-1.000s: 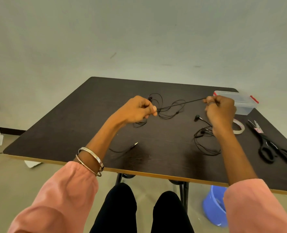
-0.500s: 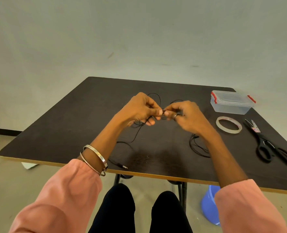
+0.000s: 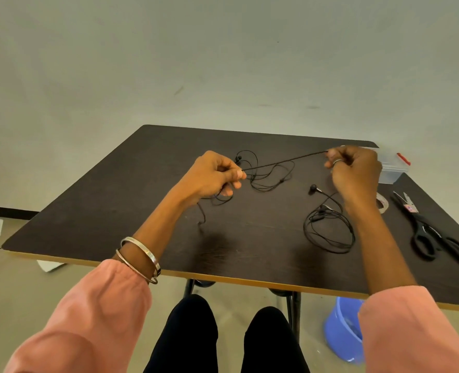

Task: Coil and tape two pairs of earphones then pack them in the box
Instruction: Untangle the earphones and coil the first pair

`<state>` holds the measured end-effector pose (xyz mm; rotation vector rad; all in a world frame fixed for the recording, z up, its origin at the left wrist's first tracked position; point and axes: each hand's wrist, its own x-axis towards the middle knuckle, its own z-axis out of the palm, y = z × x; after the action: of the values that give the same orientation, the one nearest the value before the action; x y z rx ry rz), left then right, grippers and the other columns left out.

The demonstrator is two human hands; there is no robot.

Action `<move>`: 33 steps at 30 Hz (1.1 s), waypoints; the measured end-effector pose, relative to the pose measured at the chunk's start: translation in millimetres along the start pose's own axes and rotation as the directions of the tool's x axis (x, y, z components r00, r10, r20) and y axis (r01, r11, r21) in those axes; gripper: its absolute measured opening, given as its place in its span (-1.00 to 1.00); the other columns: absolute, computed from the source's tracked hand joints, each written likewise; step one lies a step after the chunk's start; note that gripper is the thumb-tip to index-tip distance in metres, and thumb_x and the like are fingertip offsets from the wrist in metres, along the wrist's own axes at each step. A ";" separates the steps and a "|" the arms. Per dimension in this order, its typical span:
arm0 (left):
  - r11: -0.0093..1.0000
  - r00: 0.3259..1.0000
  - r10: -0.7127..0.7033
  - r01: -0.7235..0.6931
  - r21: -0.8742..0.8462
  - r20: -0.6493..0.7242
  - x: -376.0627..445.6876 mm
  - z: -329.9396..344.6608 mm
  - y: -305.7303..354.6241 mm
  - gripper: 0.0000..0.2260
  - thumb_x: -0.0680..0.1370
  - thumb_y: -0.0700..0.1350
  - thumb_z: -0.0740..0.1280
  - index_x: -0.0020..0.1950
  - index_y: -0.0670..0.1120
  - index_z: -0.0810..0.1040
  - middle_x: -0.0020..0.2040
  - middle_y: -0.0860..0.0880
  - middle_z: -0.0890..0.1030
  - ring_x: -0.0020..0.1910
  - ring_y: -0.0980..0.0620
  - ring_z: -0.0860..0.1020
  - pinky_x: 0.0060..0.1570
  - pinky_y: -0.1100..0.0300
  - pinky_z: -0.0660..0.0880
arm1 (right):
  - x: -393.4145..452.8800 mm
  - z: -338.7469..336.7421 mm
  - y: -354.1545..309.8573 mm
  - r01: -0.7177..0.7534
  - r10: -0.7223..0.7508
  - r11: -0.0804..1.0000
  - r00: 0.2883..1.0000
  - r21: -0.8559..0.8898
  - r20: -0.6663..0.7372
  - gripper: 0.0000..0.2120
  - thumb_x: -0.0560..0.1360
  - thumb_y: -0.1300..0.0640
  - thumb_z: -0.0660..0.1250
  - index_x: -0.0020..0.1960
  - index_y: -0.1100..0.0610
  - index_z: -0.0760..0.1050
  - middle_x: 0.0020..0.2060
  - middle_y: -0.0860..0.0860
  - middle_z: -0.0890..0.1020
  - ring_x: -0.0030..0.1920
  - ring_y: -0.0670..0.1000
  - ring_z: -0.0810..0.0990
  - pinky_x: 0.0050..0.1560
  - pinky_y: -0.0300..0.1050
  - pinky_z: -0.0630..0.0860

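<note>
Between the two hands, a black cord (image 3: 284,159) is held tight above the table (image 3: 115,200). It is pinched by the left hand (image 3: 212,176) and gripped by the curled right hand (image 3: 356,168). Under the right wrist, more earphones (image 3: 328,227) are piled. Past those fingers, a box (image 3: 395,168) is seen.

Half a second ago, hands close together, fingertips touching, mid-frame. Now pulled apart: right hand (image 3: 356,170) up at the upper right, in front of the clear box (image 3: 392,170); left hand (image 3: 212,176) near the middle. Black earphone cord (image 3: 284,160) now stretched tight between them, no longer bunched up.
</note>
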<state>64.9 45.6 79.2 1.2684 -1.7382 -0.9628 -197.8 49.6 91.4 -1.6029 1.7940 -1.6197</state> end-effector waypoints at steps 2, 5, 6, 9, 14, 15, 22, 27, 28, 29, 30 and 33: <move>0.998 1.000 -0.015 0.014 -0.063 -0.026 -1.4 8.0 3.4 -0.86 0.57 -0.17 0.34 -0.14 -0.13 0.66 -0.26 -0.09 0.69 -0.49 0.09 0.49 -0.42 0.25 0.51 | -4.4 3.5 4.2 0.046 -0.025 0.937 0.998 -0.347 0.064 -0.77 0.52 0.28 0.23 0.10 0.13 0.59 0.00 0.09 0.64 0.18 0.19 0.48 0.23 0.13 0.33; 0.995 0.998 -0.028 0.023 -0.096 -0.055 -2.3 22.4 9.7 -0.84 0.58 -0.15 0.33 -0.15 -0.12 0.66 -0.25 -0.11 0.68 -0.53 0.15 0.41 -0.45 0.22 0.43 | -16.2 12.0 -3.2 0.319 -0.173 0.810 0.932 -0.491 0.319 -0.56 0.54 0.21 0.29 0.40 0.12 0.38 0.31 0.13 0.49 0.36 0.22 0.27 0.31 0.18 0.20; 0.994 0.998 -0.029 0.023 -0.105 -0.057 -2.2 27.0 11.9 -0.84 0.58 -0.14 0.33 -0.14 -0.13 0.66 -0.28 -0.08 0.67 -0.54 0.18 0.41 -0.47 0.24 0.40 | -21.6 16.2 -8.9 0.421 -0.249 0.810 0.877 -0.408 0.410 -0.54 0.55 0.18 0.29 0.43 0.12 0.35 0.34 0.11 0.47 0.39 0.20 0.28 0.34 0.18 0.20; 0.996 0.998 0.002 -0.007 -0.093 -0.062 -1.0 37.5 17.4 -0.84 0.57 -0.13 0.34 -0.16 -0.11 0.66 -0.34 -0.04 0.64 -0.54 0.22 0.42 -0.48 0.28 0.39 | -36.4 28.1 -20.8 0.462 -0.349 0.884 0.751 -0.068 0.560 -0.60 0.57 0.17 0.28 0.40 0.14 0.39 0.30 0.05 0.53 0.35 0.08 0.42 0.37 0.10 0.32; 0.998 0.991 0.027 -0.034 -0.052 -0.129 -1.4 33.7 19.9 -0.86 0.54 -0.12 0.38 -0.15 -0.14 0.68 -0.35 -0.07 0.65 -0.50 0.12 0.43 -0.47 0.27 0.43 | -31.7 26.3 -22.0 0.318 -0.293 0.945 0.728 0.073 0.620 -0.81 0.55 0.15 0.33 0.14 0.11 0.59 -0.13 0.00 0.70 -0.12 -0.15 0.65 -0.08 -0.20 0.56; 0.997 0.993 0.011 -0.020 -0.073 -0.121 -1.9 31.2 19.8 -0.86 0.54 -0.11 0.39 -0.14 -0.15 0.68 -0.35 -0.08 0.65 -0.50 0.10 0.41 -0.47 0.26 0.43 | -29.0 24.9 -19.7 0.300 -0.294 0.950 0.758 0.088 0.582 -0.86 0.56 0.15 0.32 0.07 0.10 0.62 -0.24 -0.01 0.69 -0.23 -0.18 0.63 -0.18 -0.24 0.54; 0.993 1.000 -0.003 0.005 -0.122 0.010 -9.1 20.3 13.0 -0.76 0.60 -0.09 0.31 -0.15 -0.17 0.68 -0.40 -0.05 0.58 -0.50 0.03 0.26 -0.53 0.22 0.21 | -8.7 17.6 -2.9 0.037 -0.077 0.986 0.964 0.160 0.256 -0.75 0.61 0.18 0.19 -0.11 0.08 0.62 -0.36 -0.02 0.64 -0.31 -0.23 0.55 -0.18 -0.31 0.41; 0.982 0.995 -0.083 0.090 -0.164 0.048 -12.7 20.3 5.4 -0.74 0.61 -0.06 0.29 -0.09 -0.19 0.68 -0.47 0.03 0.47 -0.51 0.09 0.22 -0.56 0.27 0.14 | -0.8 16.6 8.3 -0.143 0.144 0.983 0.990 -0.112 0.000 -0.75 0.59 0.17 0.12 -0.04 0.09 0.58 -0.14 0.05 0.65 0.02 0.08 0.54 0.19 0.15 0.39; 0.977 0.994 -0.095 0.103 -0.186 0.052 -13.1 21.8 4.7 -0.74 0.61 -0.06 0.29 -0.09 -0.20 0.67 -0.47 0.03 0.45 -0.52 0.10 0.22 -0.56 0.27 0.14 | -2.4 18.9 9.1 -0.134 0.140 0.950 0.990 -0.282 0.003 -0.76 0.56 0.19 0.13 0.06 0.09 0.56 -0.01 0.08 0.63 0.14 0.15 0.48 0.24 0.22 0.29; 0.970 0.993 -0.105 0.114 -0.216 0.052 -13.1 24.0 4.2 -0.74 0.61 -0.06 0.28 -0.09 -0.20 0.67 -0.47 0.03 0.44 -0.52 0.11 0.21 -0.57 0.28 0.14 | -5.6 21.3 10.1 -0.089 0.116 0.895 0.993 -0.437 0.037 -0.72 0.54 0.21 0.16 0.19 0.09 0.51 0.11 0.10 0.58 0.23 0.19 0.38 0.25 0.25 0.21; 0.959 0.992 -0.117 0.126 -0.255 0.050 -12.8 26.6 4.1 -0.74 0.61 -0.06 0.28 -0.10 -0.19 0.67 -0.47 0.03 0.43 -0.52 0.12 0.20 -0.58 0.29 0.13 | -10.1 23.2 9.7 0.006 0.054 0.841 0.994 -0.541 0.095 -0.63 0.51 0.22 0.21 0.30 0.07 0.44 0.22 0.11 0.51 0.30 0.21 0.29 0.25 0.25 0.16; 0.908 0.983 -0.179 0.178 -0.379 0.034 -10.0 33.3 5.1 -0.74 0.61 -0.05 0.28 -0.14 -0.16 0.66 -0.47 0.04 0.42 -0.54 0.13 0.18 -0.60 0.31 0.09 | -24.0 31.4 0.2 0.406 -0.246 0.735 0.906 -0.543 0.345 -0.48 0.48 0.19 0.29 0.42 -0.01 0.33 0.39 0.02 0.37 0.39 0.14 0.18 0.31 0.16 0.09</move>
<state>35.3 60.9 68.2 1.1798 -1.3601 -1.3320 -165.3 51.8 69.0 -2.4017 2.0958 -0.8913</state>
